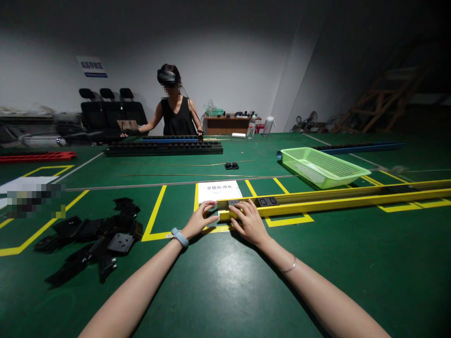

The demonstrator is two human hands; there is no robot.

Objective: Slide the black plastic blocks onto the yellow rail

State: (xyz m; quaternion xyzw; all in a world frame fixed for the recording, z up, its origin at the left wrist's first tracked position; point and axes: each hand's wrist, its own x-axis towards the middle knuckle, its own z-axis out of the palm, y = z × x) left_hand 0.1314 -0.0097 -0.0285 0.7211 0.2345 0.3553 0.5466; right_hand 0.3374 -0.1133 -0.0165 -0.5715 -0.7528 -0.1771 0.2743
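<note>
A long yellow rail [334,203] runs from the middle of the table to the right edge. My left hand [199,220] is at its left end, thumb and fingers apart with a gap between them. Over the rail near that end lies my right hand [251,223], its fingers spread and resting on the channel. Partly under those fingers, a grey socket module [233,203] sits in the rail's end. A black double-socket module [268,201] sits in the channel just right of it. Black socket modules [121,243] lie heaped to the left.
Behind the rail stands a green plastic basket [324,180]. A printed sheet [218,188] lies behind my hands. Two small black parts [231,165] and thin rods [176,175] lie farther back. Across the table, a person [178,115] wearing a headset works at dark rails [165,149].
</note>
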